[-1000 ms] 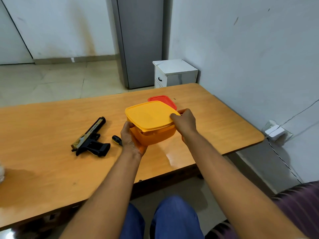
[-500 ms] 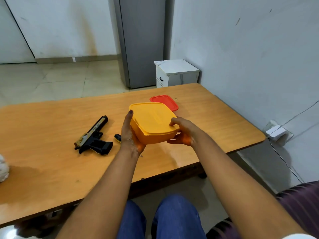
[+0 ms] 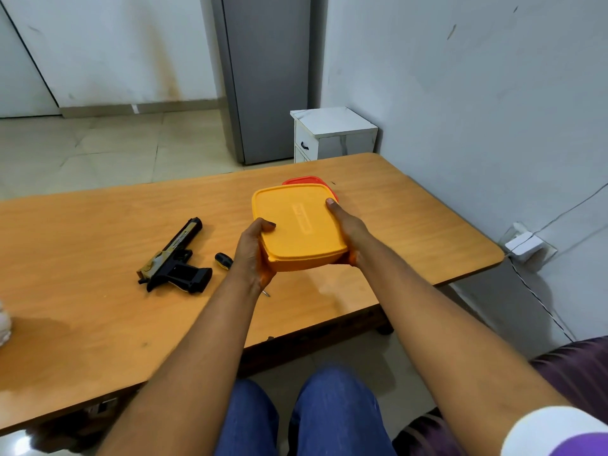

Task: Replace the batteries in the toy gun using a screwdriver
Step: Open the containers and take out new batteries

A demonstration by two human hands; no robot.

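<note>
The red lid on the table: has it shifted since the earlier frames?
No. The red lid lies at the same spot near the table's far edge, behind the yellow container held over it.

The left forearm hides most of the screwdriver (image 3: pixel 223 260); red lid (image 3: pixel 304 180) mostly hidden.

A wooden table (image 3: pixel 98 324) has broad bare surface at its left and near edge. A toy gun (image 3: pixel 174 261) and a screwdriver (image 3: pixel 223 261) lie left of centre, close together. Both hands hold an orange container (image 3: pixel 296 225) above the middle, with a red lid (image 3: pixel 306 180) just behind it.
</note>
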